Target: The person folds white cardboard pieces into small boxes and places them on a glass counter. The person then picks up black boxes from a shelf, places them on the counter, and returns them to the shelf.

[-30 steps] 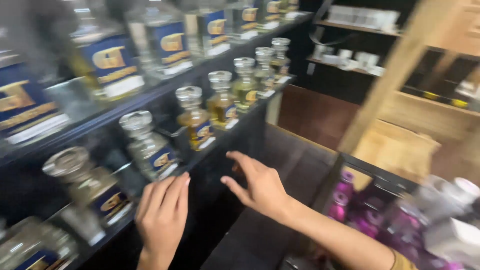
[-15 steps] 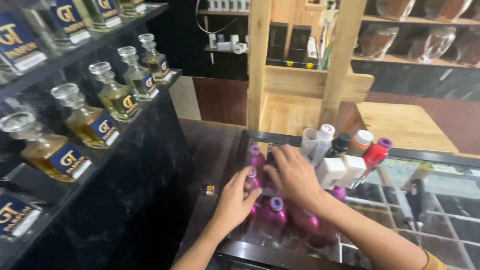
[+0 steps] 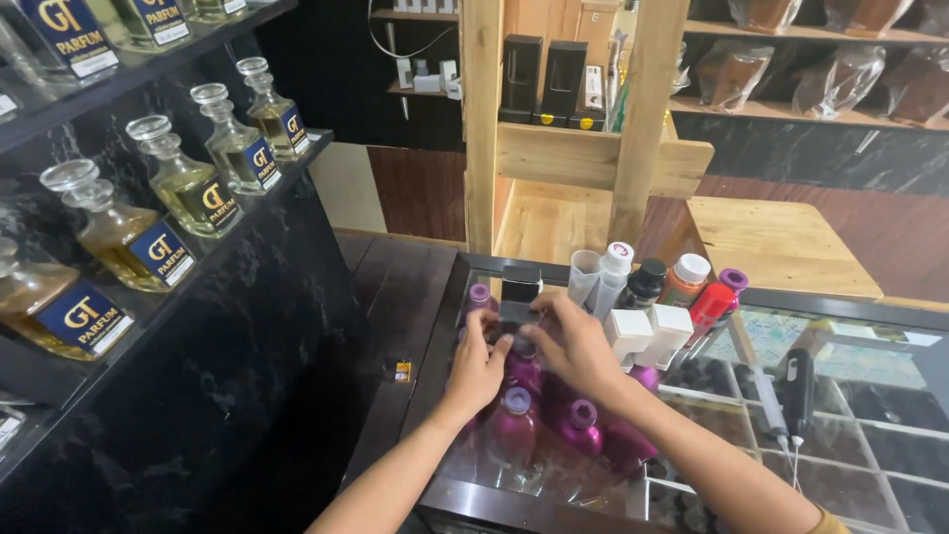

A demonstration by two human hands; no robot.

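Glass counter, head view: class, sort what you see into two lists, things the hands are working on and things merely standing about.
In hand:
left hand and right hand, both on a small dark box-shaped bottle
cluster of magenta bottles with purple caps beneath the hands

Standing about:
amber glass decanters with blue labels on the black shelf
red-capped bottle
white cube-shaped caps
black handheld tool

Hands relocated from shelf to counter

Both hands, earlier at the shelf bottles, now meet over the magenta bottles (image 3: 514, 420): left hand (image 3: 477, 368) and right hand (image 3: 576, 346) grip one small dark bottle (image 3: 518, 314).
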